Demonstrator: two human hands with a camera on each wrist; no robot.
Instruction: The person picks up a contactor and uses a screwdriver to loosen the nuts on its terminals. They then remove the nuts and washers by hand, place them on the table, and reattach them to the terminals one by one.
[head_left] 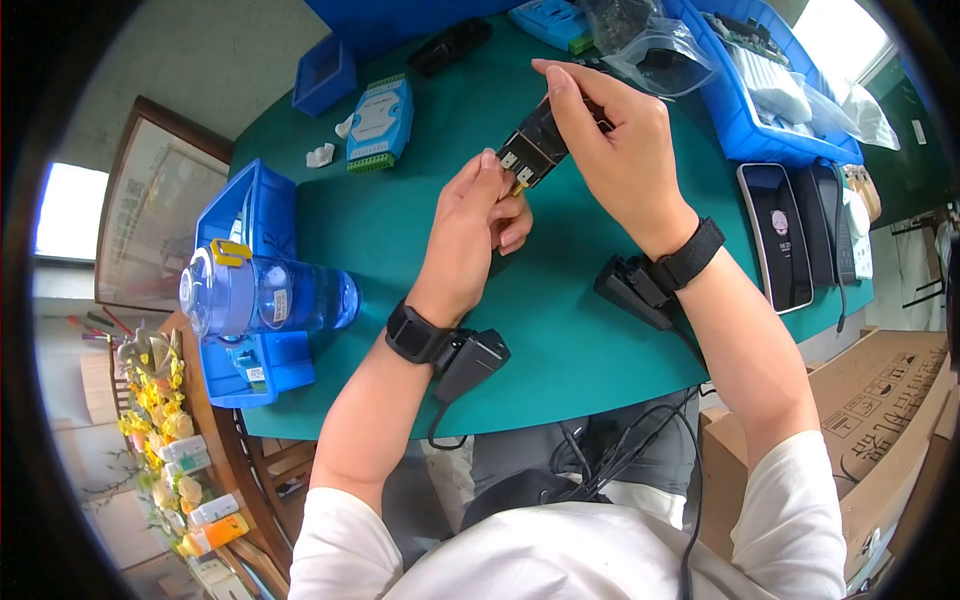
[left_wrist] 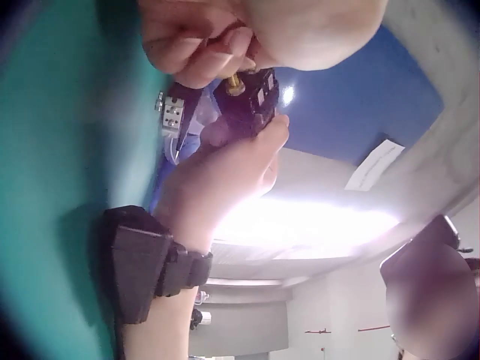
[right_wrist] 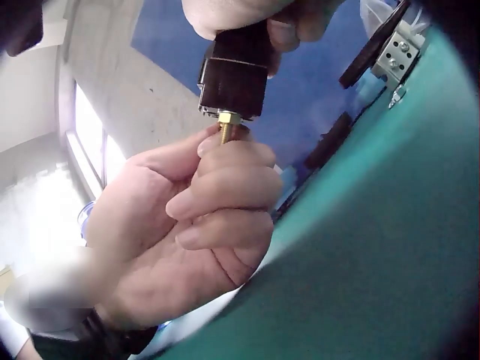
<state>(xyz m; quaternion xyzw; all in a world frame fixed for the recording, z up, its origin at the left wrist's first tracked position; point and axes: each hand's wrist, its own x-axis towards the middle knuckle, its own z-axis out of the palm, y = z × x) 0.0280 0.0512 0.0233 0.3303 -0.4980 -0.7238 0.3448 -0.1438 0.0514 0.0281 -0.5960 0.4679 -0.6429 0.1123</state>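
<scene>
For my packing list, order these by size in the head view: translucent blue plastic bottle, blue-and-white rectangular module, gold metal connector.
Largest: blue bottle
Next: blue-and-white module
Smallest: gold connector

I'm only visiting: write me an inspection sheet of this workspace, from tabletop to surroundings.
Surface: matte green tabletop, partly covered.
Job's things: black rectangular module with brass threaded connector, held above the tabletop.
Clutter: translucent blue plastic bottle, blue-and-white plastic box with green terminals, large blue plastic bin.
Hands: left hand pinches the connector; right hand grips the module.
Cables: thin black cables tangled by the tabletop's near edge.
Surroundings: brown cardboard box right, yellow flowers left.
</scene>
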